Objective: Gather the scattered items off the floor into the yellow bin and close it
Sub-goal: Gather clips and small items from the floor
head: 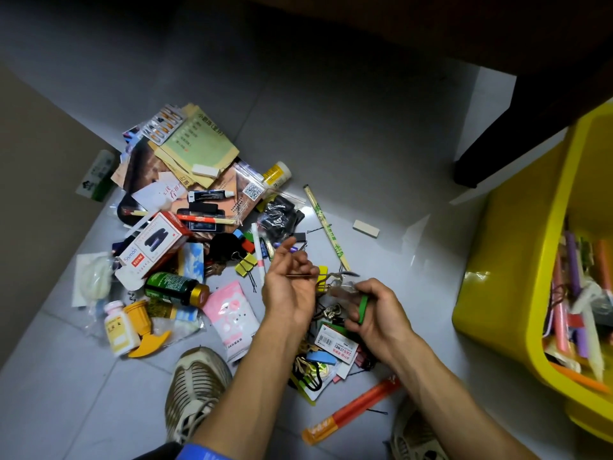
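Low in the middle of the frame, the left hand (pixel 289 287) is palm up, fingers curled around a thin metal pin (pixel 298 276). Just beside it the right hand (pixel 374 310) grips a green clip (pixel 363 307); a blurred tangle between the hands is hard to make out. The glossy yellow plastic bin (pixel 517 260) sits open well to the right, cut off by the frame edge. Boxes, bottles and papers litter the grey tile floor (pixel 331 111) at left.

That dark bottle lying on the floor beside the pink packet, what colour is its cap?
Gold. The bottle is dark green; its cap shows best in the head view.
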Action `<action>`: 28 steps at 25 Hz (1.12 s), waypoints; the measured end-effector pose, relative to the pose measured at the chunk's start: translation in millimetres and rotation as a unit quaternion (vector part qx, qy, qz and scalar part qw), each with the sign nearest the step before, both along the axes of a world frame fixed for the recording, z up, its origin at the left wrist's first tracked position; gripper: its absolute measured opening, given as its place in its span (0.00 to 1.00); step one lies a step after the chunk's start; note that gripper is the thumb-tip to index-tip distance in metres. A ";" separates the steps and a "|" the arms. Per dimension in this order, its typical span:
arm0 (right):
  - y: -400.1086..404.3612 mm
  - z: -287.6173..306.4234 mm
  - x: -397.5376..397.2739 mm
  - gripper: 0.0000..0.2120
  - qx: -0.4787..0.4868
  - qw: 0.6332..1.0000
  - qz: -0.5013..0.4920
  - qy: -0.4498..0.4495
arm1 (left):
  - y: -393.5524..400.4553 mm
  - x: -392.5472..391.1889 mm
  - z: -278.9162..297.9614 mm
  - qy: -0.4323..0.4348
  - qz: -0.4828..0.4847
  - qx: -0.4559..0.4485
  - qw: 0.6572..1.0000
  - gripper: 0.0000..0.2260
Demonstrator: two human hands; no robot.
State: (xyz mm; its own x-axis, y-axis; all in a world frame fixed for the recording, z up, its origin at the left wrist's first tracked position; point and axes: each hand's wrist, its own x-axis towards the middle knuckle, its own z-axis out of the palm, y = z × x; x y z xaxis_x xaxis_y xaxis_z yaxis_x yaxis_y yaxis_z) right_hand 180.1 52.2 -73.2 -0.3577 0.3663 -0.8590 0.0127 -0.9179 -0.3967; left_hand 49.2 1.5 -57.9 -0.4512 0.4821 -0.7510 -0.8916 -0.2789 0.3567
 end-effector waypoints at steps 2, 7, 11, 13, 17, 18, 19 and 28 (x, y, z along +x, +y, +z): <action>-2.7 0.0 -7.5 0.08 0.015 1.000 0.001 0.008 | -6.8 9.5 -1.9 0.035 -0.051 -0.001 0.998 0.12; -0.4 -6.0 -6.5 0.05 0.115 0.991 0.053 -0.046 | -20.3 12.8 -10.1 0.134 -0.217 -0.048 0.966 0.17; -0.1 -10.2 -6.0 0.09 0.148 0.985 0.081 -0.044 | -23.5 14.4 -12.0 0.179 -0.322 -0.088 0.926 0.16; -0.9 -11.2 -7.3 0.07 0.140 0.986 0.078 -0.053 | -23.5 17.2 -10.3 0.217 -0.350 -0.115 0.904 0.13; -0.7 -9.1 -8.6 0.06 0.128 0.986 0.079 -0.067 | -24.4 24.9 -11.2 0.342 -0.396 -0.188 0.831 0.15; -1.0 -7.1 -9.1 0.05 0.132 0.986 0.080 -0.067 | -23.4 26.2 -12.0 0.348 -0.384 -0.210 0.829 0.14; -2.3 -5.2 -9.4 0.04 0.135 0.985 0.080 -0.065 | -22.8 27.1 -12.2 0.338 -0.368 -0.221 0.838 0.13; -9.4 20.8 -28.3 0.13 -0.003 0.996 -0.022 0.092 | -11.4 62.2 11.2 0.424 -0.403 -0.227 0.779 0.15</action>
State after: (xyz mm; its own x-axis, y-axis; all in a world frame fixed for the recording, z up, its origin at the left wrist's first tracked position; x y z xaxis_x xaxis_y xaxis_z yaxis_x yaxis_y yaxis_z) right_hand 151.8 42.8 -52.4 -0.4927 0.3799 -0.7829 -0.1001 -0.9185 -0.3826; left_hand 111.4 -9.9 -46.7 -0.5665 0.6362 -0.5238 -0.1032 0.5759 0.8110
